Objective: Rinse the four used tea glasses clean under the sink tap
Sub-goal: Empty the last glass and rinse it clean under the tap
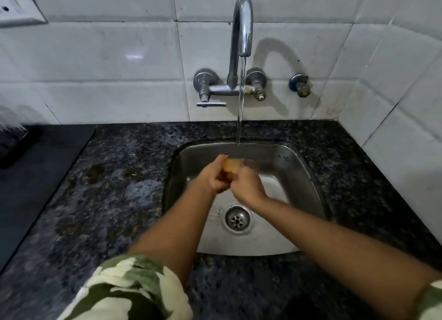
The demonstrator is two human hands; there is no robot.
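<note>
Over the steel sink (303,176) both my hands hold glasses under the running stream from the tap (242,25). My left hand (216,176) grips a tea glass (230,166) that looks amber with tea-coloured liquid. My right hand (247,184) grips a second, clear glass (251,164) just to the right of it; only its rim shows past my fingers. The water falls onto the amber glass. The two hands touch each other. No other glasses are in view.
Wet, stained black granite counter (114,188) surrounds the sink. The drain (236,218) lies below my hands. A lever handle (211,103) and a second valve (300,85) stick out of the tiled wall. A dark mat or tray (31,171) lies at the left.
</note>
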